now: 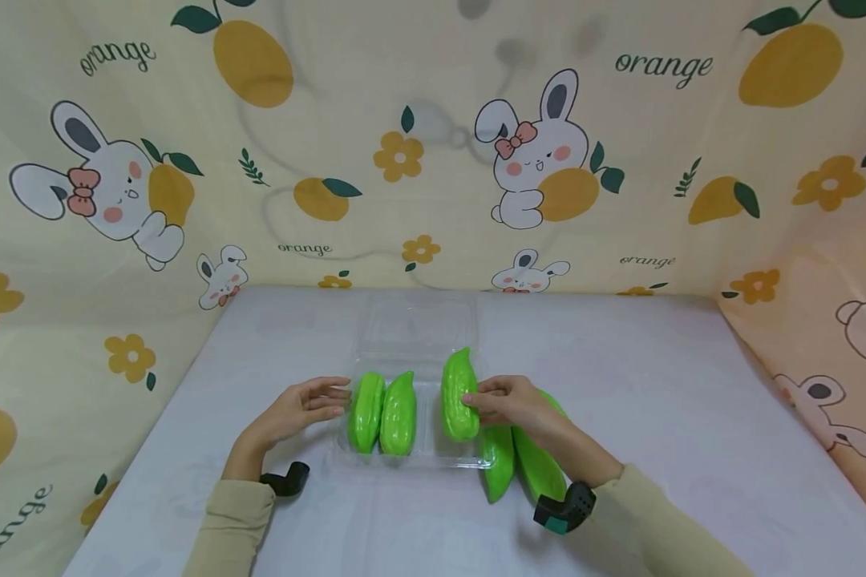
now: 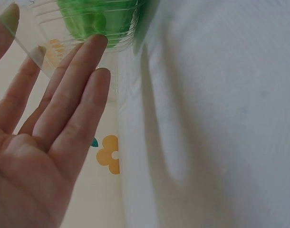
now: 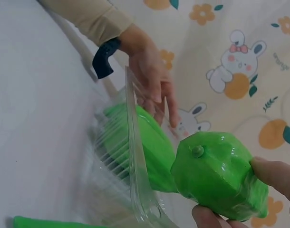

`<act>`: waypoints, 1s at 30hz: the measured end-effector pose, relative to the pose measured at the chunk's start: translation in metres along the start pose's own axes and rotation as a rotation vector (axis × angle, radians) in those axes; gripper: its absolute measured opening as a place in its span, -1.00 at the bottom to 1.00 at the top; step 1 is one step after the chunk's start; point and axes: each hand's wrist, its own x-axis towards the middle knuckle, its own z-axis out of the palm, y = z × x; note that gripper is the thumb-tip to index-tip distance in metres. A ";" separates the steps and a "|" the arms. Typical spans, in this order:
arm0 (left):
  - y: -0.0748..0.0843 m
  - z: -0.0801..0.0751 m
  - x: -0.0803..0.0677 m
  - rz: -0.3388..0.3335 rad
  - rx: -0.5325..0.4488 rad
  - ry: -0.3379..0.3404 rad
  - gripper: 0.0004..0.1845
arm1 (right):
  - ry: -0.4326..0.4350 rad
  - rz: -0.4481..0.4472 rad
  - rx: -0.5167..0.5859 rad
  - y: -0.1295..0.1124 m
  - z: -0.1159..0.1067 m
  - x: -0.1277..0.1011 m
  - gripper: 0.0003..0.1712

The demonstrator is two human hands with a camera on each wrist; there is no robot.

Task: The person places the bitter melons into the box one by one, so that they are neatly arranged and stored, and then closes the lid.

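Right hand lowers a green gourd into a clear tray, left hand steadies the tray's side.

Nearest, two loose gourds (image 1: 521, 469) lie on the white surface (image 1: 693, 449) under the right forearm. The right hand (image 1: 508, 406) reaches in palm-down, its grip closed around a green gourd (image 1: 459, 397) between thumb and fingertips (image 3: 273, 175), over the right side of the clear plastic tray (image 1: 411, 458). The left hand (image 1: 299, 409) is flat, fingers straight, touching the tray's left wall beside two gourds (image 1: 384, 413) lying inside. Behind stands the tray's open lid (image 1: 413, 328).
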 end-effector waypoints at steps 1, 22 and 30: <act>0.000 0.000 0.000 0.003 -0.003 -0.001 -0.37 | 0.002 0.003 0.002 0.000 0.001 0.001 -0.37; -0.001 0.000 0.000 0.010 -0.008 -0.004 -0.37 | 0.006 0.030 -0.013 -0.007 0.027 0.014 -0.39; 0.000 0.001 0.001 0.008 -0.007 -0.007 -0.36 | 0.025 0.048 -0.096 -0.007 0.034 0.019 -0.43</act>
